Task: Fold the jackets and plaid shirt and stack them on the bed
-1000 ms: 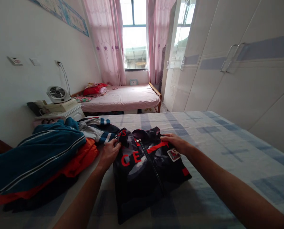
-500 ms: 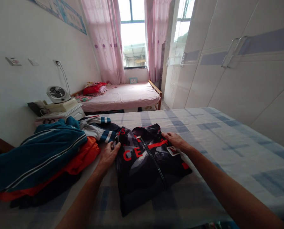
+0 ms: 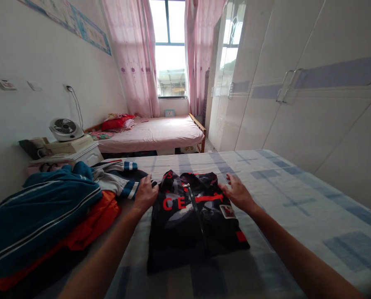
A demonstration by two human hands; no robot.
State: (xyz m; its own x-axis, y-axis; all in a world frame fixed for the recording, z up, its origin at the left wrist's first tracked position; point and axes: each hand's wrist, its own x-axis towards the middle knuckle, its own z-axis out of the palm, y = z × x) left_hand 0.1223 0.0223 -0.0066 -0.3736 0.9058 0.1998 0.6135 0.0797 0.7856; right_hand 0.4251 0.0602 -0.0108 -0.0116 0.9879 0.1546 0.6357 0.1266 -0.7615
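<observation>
Though it's mostly black, the folded jacket point(image 3: 187, 228) bears lettering point(image 3: 179, 202) — red.

Checked bed point(image 3: 297, 182) with folded black jacket point(image 3: 185, 232) and heaped clothes point(image 3: 57, 199)

From the person's head, the one camera looks forward and down, near the jacket point(image 3: 179, 236), across the bed point(image 3: 285, 187) toward the window point(image 3: 170, 62).
</observation>
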